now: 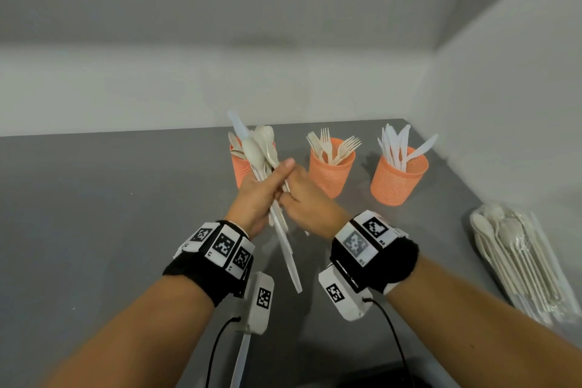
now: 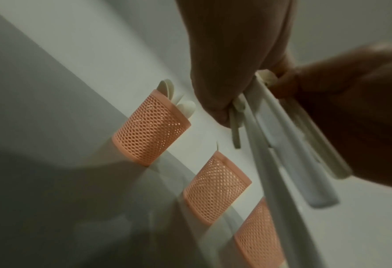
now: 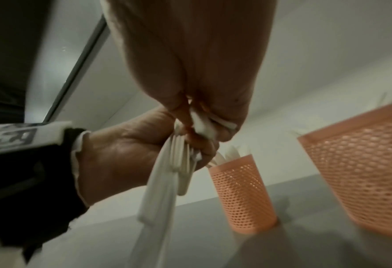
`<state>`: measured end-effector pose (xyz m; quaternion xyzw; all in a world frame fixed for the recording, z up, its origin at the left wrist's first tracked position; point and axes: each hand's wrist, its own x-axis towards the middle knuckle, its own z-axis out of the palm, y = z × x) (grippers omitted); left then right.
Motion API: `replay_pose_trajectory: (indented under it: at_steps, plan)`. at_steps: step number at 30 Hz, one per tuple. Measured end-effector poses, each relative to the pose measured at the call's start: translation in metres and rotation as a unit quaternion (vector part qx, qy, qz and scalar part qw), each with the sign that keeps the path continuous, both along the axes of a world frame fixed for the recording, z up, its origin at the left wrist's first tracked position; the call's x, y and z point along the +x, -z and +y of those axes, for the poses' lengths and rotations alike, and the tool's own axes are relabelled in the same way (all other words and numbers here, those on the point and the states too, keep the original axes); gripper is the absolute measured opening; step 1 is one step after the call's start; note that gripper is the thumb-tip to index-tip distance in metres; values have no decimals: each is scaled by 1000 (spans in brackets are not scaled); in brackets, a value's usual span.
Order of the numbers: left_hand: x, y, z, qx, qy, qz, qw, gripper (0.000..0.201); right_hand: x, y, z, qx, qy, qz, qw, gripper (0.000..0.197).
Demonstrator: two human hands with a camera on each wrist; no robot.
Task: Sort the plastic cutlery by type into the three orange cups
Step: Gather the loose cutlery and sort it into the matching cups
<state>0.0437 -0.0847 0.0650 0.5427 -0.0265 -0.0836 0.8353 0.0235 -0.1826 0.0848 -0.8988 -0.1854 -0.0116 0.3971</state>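
Three orange mesh cups stand in a row at the back of the grey table: the left cup (image 1: 240, 168) holds spoons, the middle cup (image 1: 330, 172) forks, the right cup (image 1: 397, 181) white knives. My left hand (image 1: 273, 178) grips a cutlery bundle (image 1: 259, 148) in the air in front of the left cup. Its spoon bowls and one knife blade point up, and its handles (image 2: 282, 145) hang down. My right hand (image 1: 290, 196) meets it from the right and pinches a white piece (image 3: 202, 125) within the bundle. Which piece it is stays hidden by the fingers.
A clear plastic pack of spoons (image 1: 516, 264) lies at the table's right edge near the side wall. Walls close off the back and the right. One white piece (image 1: 241, 356) lies on the table below my left wrist. Cables run from both wrist cameras.
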Motion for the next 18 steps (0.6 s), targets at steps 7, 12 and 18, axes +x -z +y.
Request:
replay_pose_trajectory:
  at_steps: [7,12,18]
  plan:
    - [-2,7,28,10,-38,39,998,20,-12,9,15,-7,-5,-1,1000,39]
    - [-3,15,42,10,-60,53,997,26,-24,13,26,-36,-3,14,999,45]
    - [-1,19,72,53,-99,78,991,15,-55,29,26,-202,-13,52,978,38]
